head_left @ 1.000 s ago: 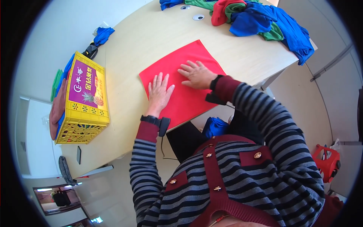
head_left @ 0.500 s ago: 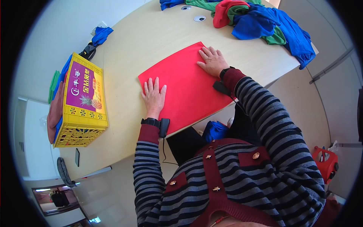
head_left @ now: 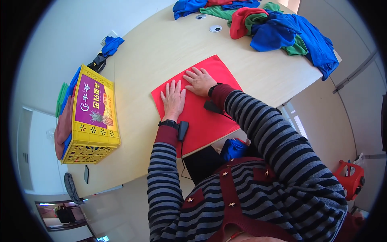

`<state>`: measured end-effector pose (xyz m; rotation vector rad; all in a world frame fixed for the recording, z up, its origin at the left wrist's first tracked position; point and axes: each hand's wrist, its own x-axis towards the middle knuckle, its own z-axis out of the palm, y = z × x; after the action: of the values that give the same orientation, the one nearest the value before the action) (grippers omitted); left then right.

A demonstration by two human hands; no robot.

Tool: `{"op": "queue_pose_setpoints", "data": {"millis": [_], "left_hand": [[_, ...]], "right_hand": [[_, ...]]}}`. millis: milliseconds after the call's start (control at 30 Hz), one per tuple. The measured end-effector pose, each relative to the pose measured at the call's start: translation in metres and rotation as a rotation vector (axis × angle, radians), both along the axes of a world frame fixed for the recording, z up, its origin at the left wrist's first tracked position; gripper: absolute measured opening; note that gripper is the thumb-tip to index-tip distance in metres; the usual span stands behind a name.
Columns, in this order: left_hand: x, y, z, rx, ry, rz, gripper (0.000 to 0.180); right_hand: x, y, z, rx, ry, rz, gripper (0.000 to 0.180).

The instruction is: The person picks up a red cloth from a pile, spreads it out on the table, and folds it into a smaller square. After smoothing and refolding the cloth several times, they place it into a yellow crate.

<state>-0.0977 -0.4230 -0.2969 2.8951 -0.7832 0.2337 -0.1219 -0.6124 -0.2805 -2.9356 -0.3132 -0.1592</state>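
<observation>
Red cloth spread flat on pale table.

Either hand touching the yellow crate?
No, the left hand and right hand both lie on the red cloth, and the yellow crate stands apart, to their left.

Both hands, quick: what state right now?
Left hand: open, laid flat on the red cloth, gripping nothing.
Right hand: open, palm down on the same cloth, gripping nothing.
</observation>
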Motion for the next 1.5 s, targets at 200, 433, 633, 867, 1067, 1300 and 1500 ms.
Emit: {"op": "queue_pose_setpoints", "data": {"millis": [200,433,633,867,1067,1300,1500], "left_hand": [[0.015,0.021,-0.004,0.053,-0.015,0.175,0.061],[0.023,0.034,0.000,-0.005,0.039,0.327,0.067],[0.011,0.048,0.006,-0.037,0.074,0.422,0.069],[-0.028,0.088,0.002,0.009,0.052,0.438,0.069],[-0.102,0.048,0.024,0.075,-0.078,0.178,0.065],[-0.159,0.015,0.003,-0.012,-0.036,0.041,0.062],[-0.163,0.042,0.002,0.037,-0.004,0.088,0.061]], "right_hand": [[0.011,-0.049,-0.001,-0.014,-0.060,-0.171,0.065],[0.007,-0.077,-0.005,-0.022,-0.077,-0.335,0.064],[-0.014,-0.095,-0.006,-0.016,-0.042,-0.416,0.063],[-0.057,-0.123,-0.007,-0.117,-0.044,-0.454,0.061],[-0.118,-0.062,0.012,-0.055,-0.217,-0.255,0.063],[-0.178,0.017,-0.005,0.081,-0.136,0.005,0.061],[-0.187,-0.045,-0.004,-0.004,-0.120,-0.159,0.062]]}}
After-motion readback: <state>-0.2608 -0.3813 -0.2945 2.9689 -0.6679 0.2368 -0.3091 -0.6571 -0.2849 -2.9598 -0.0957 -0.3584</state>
